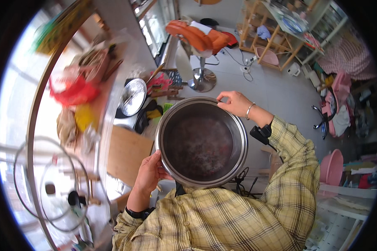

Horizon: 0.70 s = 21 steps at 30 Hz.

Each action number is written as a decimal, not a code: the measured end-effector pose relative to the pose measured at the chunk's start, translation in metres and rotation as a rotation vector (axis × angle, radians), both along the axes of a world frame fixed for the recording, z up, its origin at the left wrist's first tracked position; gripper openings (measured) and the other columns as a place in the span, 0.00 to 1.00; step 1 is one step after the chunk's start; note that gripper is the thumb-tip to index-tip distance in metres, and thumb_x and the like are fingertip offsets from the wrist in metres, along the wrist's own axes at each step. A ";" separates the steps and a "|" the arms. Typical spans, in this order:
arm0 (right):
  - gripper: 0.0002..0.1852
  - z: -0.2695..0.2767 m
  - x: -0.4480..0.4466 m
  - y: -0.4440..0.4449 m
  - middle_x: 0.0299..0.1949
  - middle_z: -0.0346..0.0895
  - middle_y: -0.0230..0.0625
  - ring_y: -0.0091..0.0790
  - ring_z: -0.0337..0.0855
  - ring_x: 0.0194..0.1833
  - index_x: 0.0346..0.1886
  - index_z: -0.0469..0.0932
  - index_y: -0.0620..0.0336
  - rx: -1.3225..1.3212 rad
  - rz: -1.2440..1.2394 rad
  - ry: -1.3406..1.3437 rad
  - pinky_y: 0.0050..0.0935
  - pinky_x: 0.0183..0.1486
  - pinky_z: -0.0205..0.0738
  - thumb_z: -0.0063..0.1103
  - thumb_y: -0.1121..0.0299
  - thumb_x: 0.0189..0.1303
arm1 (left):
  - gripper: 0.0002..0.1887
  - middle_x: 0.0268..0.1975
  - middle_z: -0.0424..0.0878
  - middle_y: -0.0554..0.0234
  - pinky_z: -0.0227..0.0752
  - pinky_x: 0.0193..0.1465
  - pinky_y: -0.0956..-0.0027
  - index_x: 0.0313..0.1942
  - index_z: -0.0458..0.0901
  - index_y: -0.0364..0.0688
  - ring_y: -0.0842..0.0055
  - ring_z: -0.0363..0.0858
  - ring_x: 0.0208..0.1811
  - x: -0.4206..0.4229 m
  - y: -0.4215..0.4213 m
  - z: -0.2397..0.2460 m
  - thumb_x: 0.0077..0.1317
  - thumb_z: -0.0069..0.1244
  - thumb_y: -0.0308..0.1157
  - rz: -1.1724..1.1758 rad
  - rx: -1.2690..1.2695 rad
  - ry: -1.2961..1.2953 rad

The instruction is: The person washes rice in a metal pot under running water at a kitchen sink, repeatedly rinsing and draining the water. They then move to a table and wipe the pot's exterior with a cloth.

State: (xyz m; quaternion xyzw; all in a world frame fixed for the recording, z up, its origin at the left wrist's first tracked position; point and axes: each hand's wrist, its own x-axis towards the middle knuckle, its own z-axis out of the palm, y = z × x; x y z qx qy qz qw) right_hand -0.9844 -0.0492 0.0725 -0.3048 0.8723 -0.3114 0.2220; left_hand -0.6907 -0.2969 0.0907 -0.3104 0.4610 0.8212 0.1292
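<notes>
A round steel pot [243, 138] is close in front of my chest, its mouth facing up towards me. My left hand [150, 171] grips its near-left side, thumb along the outer wall and fingers curled beneath. With thumb and fingertips, my right hand [234, 103] pinches the far-right rim. Inside, the dark bottom [201, 147] looks blurred, with whitish and reddish specks; I cannot tell whether these are residue, liquid or reflections.
A silver pan lid [133, 97] and a wooden board [128, 153] lie to the left, by a counter with a red plastic bag [73, 92]. Beyond the pot stands an orange swivel chair [198, 37]. Cables [246, 67] run over the floor; a pink basin [332, 168] is at right.
</notes>
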 end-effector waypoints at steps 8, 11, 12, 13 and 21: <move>0.12 0.015 -0.112 0.066 0.14 0.70 0.29 0.23 0.65 0.17 0.44 0.80 0.57 -0.058 -0.292 0.085 0.27 0.24 0.62 0.61 0.64 0.60 | 0.23 0.35 0.85 0.56 0.81 0.27 0.70 0.47 0.79 0.34 0.71 0.84 0.27 -0.187 0.009 0.000 0.75 0.37 0.47 -0.176 -0.041 0.036; 0.11 0.029 -0.155 0.088 0.13 0.67 0.27 0.21 0.62 0.17 0.44 0.81 0.57 -0.058 -0.379 0.113 0.26 0.24 0.60 0.61 0.65 0.60 | 0.22 0.34 0.85 0.57 0.79 0.27 0.70 0.47 0.79 0.35 0.72 0.84 0.26 -0.251 0.023 0.007 0.75 0.38 0.46 -0.197 -0.012 0.063; 0.11 0.033 -0.169 0.095 0.13 0.67 0.27 0.21 0.63 0.17 0.44 0.81 0.57 -0.057 -0.404 0.121 0.26 0.24 0.60 0.61 0.64 0.60 | 0.22 0.34 0.85 0.58 0.79 0.26 0.70 0.47 0.79 0.35 0.73 0.83 0.26 -0.272 0.027 0.009 0.74 0.38 0.46 -0.201 -0.004 0.063; 0.11 0.036 -0.184 0.102 0.13 0.67 0.27 0.21 0.63 0.18 0.44 0.81 0.57 -0.047 -0.430 0.137 0.26 0.24 0.60 0.61 0.64 0.60 | 0.22 0.33 0.85 0.58 0.79 0.26 0.70 0.47 0.79 0.36 0.73 0.83 0.25 -0.292 0.030 0.009 0.74 0.38 0.46 -0.212 0.016 0.083; 0.13 0.023 -0.324 0.133 0.16 0.73 0.31 0.24 0.70 0.19 0.44 0.82 0.55 0.006 -0.498 0.239 0.28 0.26 0.67 0.64 0.62 0.58 | 0.21 0.34 0.84 0.58 0.80 0.28 0.68 0.46 0.80 0.36 0.72 0.83 0.26 -0.454 0.045 -0.017 0.73 0.38 0.45 -0.346 0.002 0.082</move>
